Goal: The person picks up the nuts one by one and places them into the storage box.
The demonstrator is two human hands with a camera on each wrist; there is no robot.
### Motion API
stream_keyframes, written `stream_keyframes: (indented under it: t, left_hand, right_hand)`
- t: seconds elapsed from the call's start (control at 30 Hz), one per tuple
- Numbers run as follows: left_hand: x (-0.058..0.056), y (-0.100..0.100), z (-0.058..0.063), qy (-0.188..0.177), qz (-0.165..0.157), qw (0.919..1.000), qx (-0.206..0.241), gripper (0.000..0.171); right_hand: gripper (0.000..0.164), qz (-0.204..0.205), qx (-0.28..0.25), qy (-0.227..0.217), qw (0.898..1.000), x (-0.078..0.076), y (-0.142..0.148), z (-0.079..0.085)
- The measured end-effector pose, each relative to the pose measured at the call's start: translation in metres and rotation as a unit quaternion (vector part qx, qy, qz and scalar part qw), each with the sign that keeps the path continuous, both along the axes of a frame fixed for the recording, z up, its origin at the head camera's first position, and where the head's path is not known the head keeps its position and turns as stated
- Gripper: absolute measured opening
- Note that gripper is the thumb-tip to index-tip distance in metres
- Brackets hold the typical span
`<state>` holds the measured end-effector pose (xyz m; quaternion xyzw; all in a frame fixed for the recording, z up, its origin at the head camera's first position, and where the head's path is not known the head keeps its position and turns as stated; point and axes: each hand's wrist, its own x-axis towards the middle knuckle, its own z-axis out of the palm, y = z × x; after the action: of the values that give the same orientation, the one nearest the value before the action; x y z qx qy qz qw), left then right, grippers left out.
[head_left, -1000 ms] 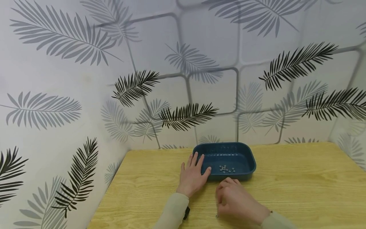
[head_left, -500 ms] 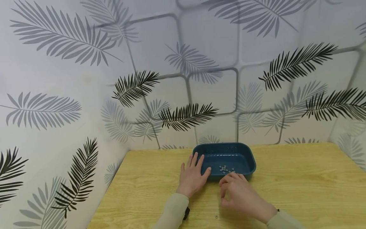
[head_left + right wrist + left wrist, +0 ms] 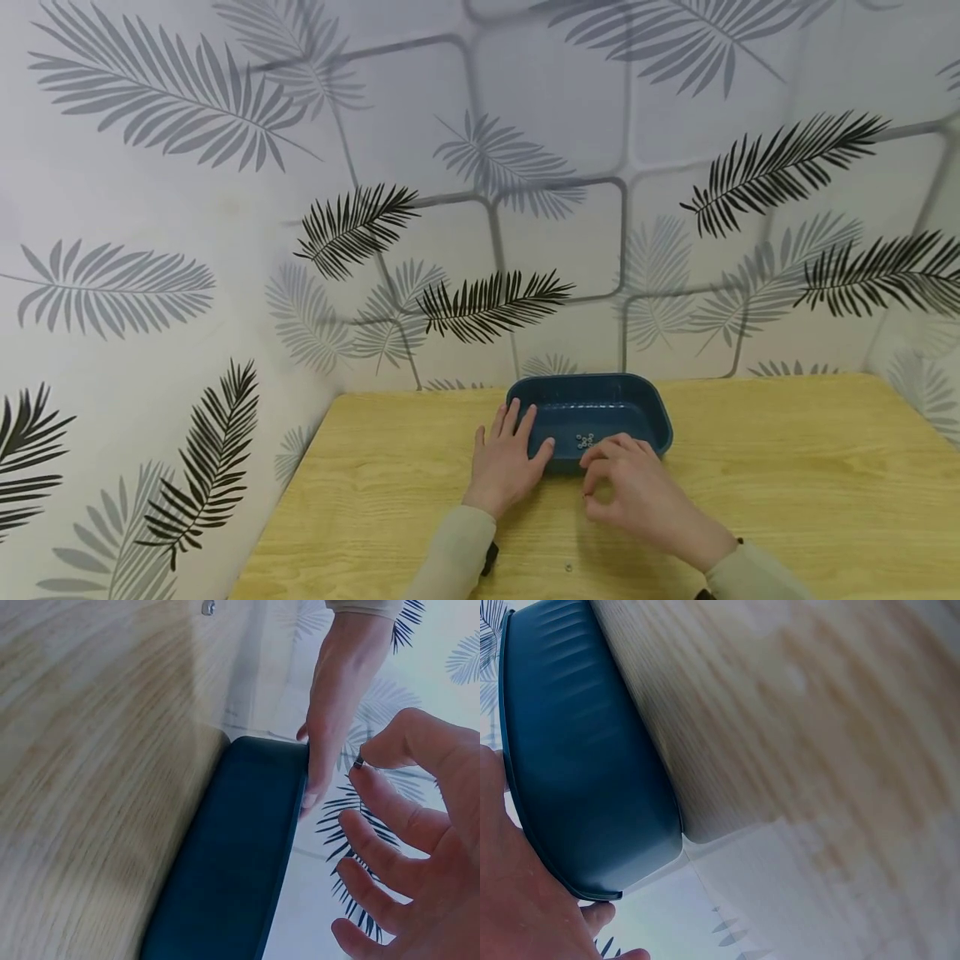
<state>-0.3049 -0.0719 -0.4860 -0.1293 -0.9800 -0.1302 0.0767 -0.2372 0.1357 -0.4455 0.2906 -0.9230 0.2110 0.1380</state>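
Observation:
A dark blue tray (image 3: 660, 417) stands on the table, with several small metal nuts (image 3: 584, 441) lying on its floor; my right fingers partly cover them in the head view. My left hand (image 3: 503, 462) rests on the tray's left end, fingers spread over the rim. At the near rim is my right hand (image 3: 637, 492), pinching one small metal nut (image 3: 359, 761) between thumb and forefinger. The right wrist view shows that hand above the tray's rim, its other fingers loosely bent. Another nut (image 3: 568, 568) lies on the table, nearer than the tray.
The wooden table (image 3: 787, 483) meets a wall (image 3: 555, 250) patterned with leaves at its back edge, close behind the tray. A second leaf-patterned wall (image 3: 150, 358) runs along the left. Bare wood extends on both sides of the tray.
My right hand has lifted off the table beside the loose nut and moved forward and slightly right to the tray's near rim. The left hand and tray have stayed put.

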Motion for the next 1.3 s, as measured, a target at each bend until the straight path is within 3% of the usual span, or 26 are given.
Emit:
stream_keyframes:
  t: [0.67,1.3]
  left_hand:
    - [-0.003,0.001,-0.003,-0.005,0.005,1.0,-0.003,0.067]
    - [0.0,0.001,0.0,-0.002,-0.003,1.0,0.002,0.066]
  right_hand:
    - [0.024,-0.036,-0.075,0.042,0.996,-0.013,0.01,0.014]
    - [0.01,-0.075,-0.12,0.058,0.988,-0.037,0.011,0.013]
